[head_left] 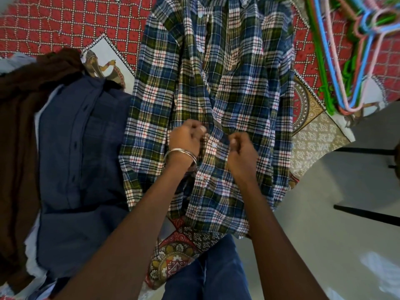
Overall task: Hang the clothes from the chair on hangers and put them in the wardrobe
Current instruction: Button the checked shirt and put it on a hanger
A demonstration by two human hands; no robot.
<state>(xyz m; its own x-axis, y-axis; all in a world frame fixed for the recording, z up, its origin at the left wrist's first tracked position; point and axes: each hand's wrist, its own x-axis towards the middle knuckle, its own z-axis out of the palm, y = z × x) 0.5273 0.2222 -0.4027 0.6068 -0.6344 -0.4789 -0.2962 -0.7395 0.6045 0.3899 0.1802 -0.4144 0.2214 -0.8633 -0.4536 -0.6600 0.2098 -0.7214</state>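
Head view shows the plaid shirt (207,87) flat on the bedspread (65,24), stretching from center to 12 o'clock. Left hand (186,137) and right hand (242,150) each pinch a front edge. Hold both edges close and push each button fully through. Hangers (346,61) wait at 2 o'clock.

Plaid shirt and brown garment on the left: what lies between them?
In the head view, a navy shirt lies between the plaid shirt and the brown garment, overlapping the brown one.
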